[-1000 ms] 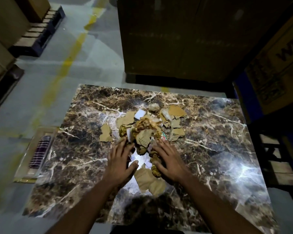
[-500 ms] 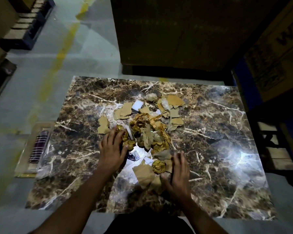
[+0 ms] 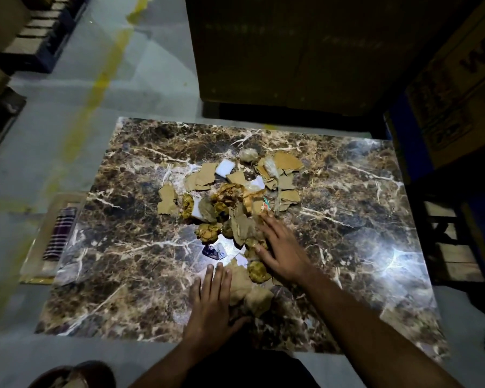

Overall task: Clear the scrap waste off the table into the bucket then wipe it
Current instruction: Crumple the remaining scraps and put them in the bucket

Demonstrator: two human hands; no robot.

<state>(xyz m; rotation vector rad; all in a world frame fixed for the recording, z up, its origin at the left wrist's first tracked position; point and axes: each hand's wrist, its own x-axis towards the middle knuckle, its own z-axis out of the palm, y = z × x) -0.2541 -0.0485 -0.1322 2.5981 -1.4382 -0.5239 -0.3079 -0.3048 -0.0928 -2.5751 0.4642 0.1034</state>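
Presently, at the left edge of the frame, a striped cloth (image 3: 58,238) lies in a shallow tray (image 3: 37,242) on the floor beside the marbled worktop (image 3: 347,225). Lower centre, the left hand (image 3: 212,301) rests flat on the worktop, fingers straight and together, its thumb side touching torn brown card. Centre frame, the scrap waste (image 3: 235,203), card pieces, crumpled gold wrappers and white bits, sits heaped mid-worktop. Right of centre, the right hand (image 3: 282,250) lies spread, fingers straight, pressing on the heap's near right side. No bucket can be identified. Cartons (image 3: 457,88) occupy the upper right.
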